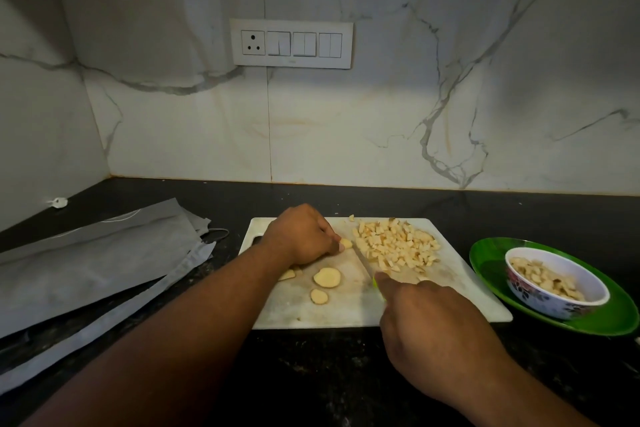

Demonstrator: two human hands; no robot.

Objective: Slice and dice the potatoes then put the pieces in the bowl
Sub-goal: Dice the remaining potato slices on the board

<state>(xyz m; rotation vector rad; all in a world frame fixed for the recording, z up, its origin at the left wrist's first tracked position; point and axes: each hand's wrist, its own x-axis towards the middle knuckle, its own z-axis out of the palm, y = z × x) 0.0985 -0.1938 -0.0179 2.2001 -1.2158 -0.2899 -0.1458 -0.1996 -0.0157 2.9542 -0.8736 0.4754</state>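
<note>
the slice (346, 243) sits mid-frame on the board (346, 308), pinched by the left hand (300, 235); the right hand (426, 315) grips the knife (366, 265), forefinger along its spine. best to keep fingertips tucked and cut in even strips. dice (398, 244) lie just right of the blade, two rounds (327, 277) lower left. bowl (554, 282) on a green plate (491, 263) at right edge. dark counter (311, 374), grey bags (97, 260) left, marble wall (346, 142), switches (291, 43) above.

R hand (426, 319) knife (367, 267), L hand (304, 236) potato (346, 243).
</note>
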